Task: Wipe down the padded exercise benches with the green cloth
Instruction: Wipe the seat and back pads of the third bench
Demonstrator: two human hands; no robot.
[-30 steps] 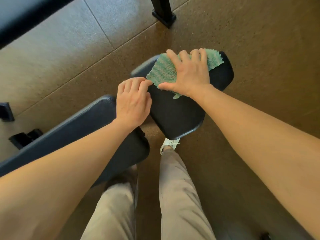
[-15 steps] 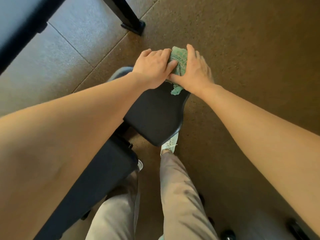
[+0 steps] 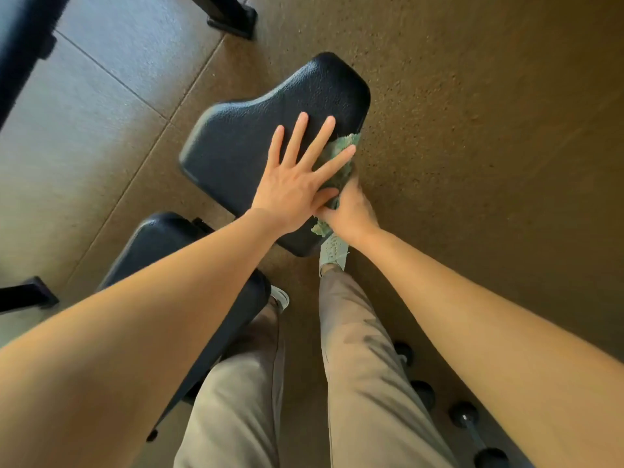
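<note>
A black padded seat pad (image 3: 256, 123) stands in the middle of the head view, with a longer black bench pad (image 3: 162, 244) below and left of it under my left forearm. My left hand (image 3: 297, 177) lies flat on the seat pad with fingers spread straight. The green cloth (image 3: 337, 153) is bunched against the pad's right edge, partly under my left fingers. My right hand (image 3: 351, 211) grips the cloth's lower part at that right side, its fingers curled under and mostly hidden.
Brown rubber floor tiles surround the bench. A black frame foot (image 3: 233, 18) stands at the top, another black foot (image 3: 30, 295) at the left. Dumbbells (image 3: 462, 417) lie on the floor at the lower right. My legs and white shoe (image 3: 332, 251) are directly below the pad.
My left hand has opened and spread flat on the seat pad. My right hand has carried the cloth from the pad's far end down to its right edge.
</note>
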